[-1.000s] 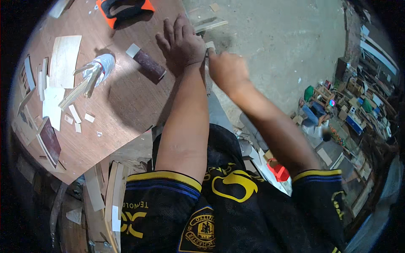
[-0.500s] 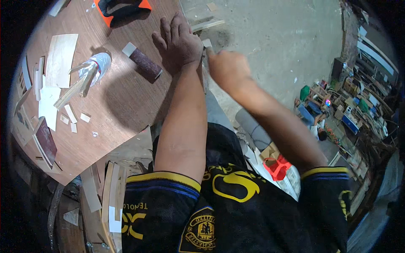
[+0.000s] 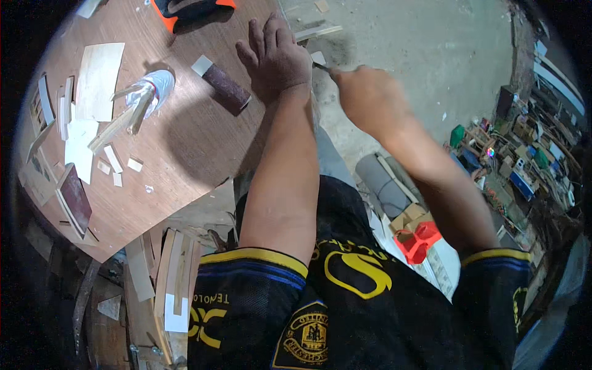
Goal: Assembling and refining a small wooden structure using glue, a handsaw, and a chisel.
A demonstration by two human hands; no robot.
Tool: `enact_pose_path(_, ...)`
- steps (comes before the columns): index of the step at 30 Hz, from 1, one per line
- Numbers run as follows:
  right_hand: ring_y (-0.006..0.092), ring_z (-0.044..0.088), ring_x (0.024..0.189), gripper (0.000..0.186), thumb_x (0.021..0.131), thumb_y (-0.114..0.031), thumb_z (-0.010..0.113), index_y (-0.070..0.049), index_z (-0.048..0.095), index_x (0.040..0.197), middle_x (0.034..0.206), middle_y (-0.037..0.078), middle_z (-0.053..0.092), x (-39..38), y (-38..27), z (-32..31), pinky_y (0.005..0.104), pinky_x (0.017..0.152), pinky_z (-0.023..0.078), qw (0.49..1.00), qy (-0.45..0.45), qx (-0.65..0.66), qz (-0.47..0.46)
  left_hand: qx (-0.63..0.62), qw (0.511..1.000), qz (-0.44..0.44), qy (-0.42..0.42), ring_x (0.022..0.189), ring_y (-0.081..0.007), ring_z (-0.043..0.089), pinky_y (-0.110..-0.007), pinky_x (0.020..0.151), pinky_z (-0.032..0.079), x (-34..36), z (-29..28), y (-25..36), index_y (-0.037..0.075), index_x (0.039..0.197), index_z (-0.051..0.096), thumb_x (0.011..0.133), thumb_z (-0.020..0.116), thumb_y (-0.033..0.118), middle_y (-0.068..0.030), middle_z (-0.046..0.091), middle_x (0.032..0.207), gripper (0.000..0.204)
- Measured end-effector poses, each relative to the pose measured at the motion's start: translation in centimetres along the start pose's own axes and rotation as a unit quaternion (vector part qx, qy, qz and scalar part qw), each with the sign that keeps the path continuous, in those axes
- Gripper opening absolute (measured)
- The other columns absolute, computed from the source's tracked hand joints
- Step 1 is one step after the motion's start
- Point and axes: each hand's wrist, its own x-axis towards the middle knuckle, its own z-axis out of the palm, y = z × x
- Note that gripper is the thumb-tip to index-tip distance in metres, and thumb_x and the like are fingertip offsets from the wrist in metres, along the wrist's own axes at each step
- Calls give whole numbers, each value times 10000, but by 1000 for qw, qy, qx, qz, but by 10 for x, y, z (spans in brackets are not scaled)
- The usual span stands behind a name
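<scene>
My left hand (image 3: pixel 279 61) lies flat with fingers spread at the right edge of the wooden tabletop (image 3: pixel 203 145). A small pale piece (image 3: pixel 318 58) pokes out past that edge beside the hand; what lies beneath the palm is hidden. Just off the edge, my right hand (image 3: pixel 371 98) is closed around a thin dark tool (image 3: pixel 325 67), its tip pointing at the pale piece. The fist covers most of the tool, so its kind does not show. Left of my left hand rests a block wrapped in brown sandpaper (image 3: pixel 227 90).
An orange-and-black tool (image 3: pixel 229 4) sits at the table's far side. Thin sticks lean on a plastic-wrapped container (image 3: pixel 161 83), near pale wood sheets (image 3: pixel 102 77) and a dark red board (image 3: pixel 75 197). Below right are a grey roll (image 3: pixel 382 185) and a red object (image 3: pixel 419 242).
My right hand has drawn back a little from the left one, baring more of the dark tool. The whole view has shifted slightly; my left hand keeps its place on the table.
</scene>
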Motion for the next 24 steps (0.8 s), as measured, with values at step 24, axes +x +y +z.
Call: enact_pose_path(24, 346, 717, 786, 229, 915, -135, 491, -111, 712, 972, 830, 173, 717, 23, 2, 31, 465, 663, 579, 994, 95, -26, 48, 1, 999, 0, 48, 1307, -278, 508, -621, 1075, 295, 11, 3, 12, 117, 1182, 646, 860, 596, 146, 33, 625, 1277, 328)
